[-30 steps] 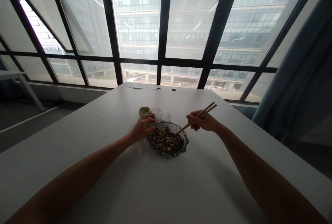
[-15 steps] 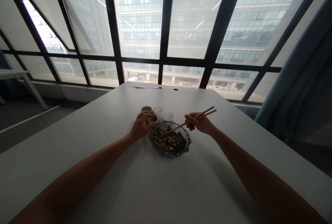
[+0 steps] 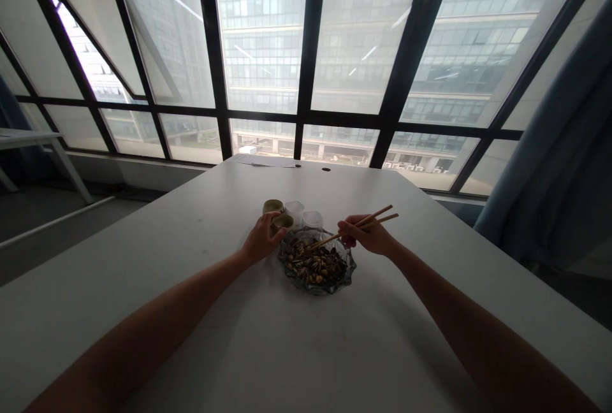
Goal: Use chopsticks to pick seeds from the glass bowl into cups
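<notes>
A scalloped glass dish (image 3: pixel 345 276) full of dark and pale seeds sits mid-table. My right hand (image 3: pixel 368 235) is closed round a pair of wooden chopsticks (image 3: pixel 356 227), whose tips reach down into the far side of the seeds. My left hand (image 3: pixel 261 239) is at the dish's left rim, fingers curled around a small olive-green cup (image 3: pixel 282 222). A second green cup (image 3: pixel 272 206) and two small clear cups (image 3: pixel 312 218) stand just behind the dish.
The white table (image 3: pixel 268 336) runs to a far edge under a large black-framed window (image 3: pixel 306 56). A sheet of paper (image 3: pixel 262 160) lies at the far edge. A blue curtain (image 3: pixel 559 145) hangs at right; another white table (image 3: pixel 29 139) stands at left.
My right hand has lowered and moved left, bringing the chopstick tips deeper into the seeds. My left hand shifted from the dish rim onto the small green cup.
</notes>
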Demonstrator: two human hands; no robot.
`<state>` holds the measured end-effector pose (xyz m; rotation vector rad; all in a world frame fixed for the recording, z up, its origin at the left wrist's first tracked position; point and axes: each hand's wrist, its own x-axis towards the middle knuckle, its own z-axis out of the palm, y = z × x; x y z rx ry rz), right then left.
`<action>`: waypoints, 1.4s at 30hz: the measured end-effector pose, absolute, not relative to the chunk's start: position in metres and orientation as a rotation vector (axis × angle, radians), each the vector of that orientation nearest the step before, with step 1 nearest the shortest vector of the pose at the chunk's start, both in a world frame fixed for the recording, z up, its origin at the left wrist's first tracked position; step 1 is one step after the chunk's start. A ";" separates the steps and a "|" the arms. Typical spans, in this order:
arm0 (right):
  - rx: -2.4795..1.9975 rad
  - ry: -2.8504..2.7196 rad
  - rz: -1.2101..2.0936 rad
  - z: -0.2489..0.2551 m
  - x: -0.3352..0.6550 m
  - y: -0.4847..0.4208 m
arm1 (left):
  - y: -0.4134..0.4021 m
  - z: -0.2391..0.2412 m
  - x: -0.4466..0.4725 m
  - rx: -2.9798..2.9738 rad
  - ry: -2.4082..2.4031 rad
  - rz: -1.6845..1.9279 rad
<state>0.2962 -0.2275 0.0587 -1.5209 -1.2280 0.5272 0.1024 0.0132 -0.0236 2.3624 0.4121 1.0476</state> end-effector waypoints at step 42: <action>-1.197 -0.524 1.041 -0.010 0.352 -0.229 | 0.031 -0.028 0.106 2.253 0.378 0.921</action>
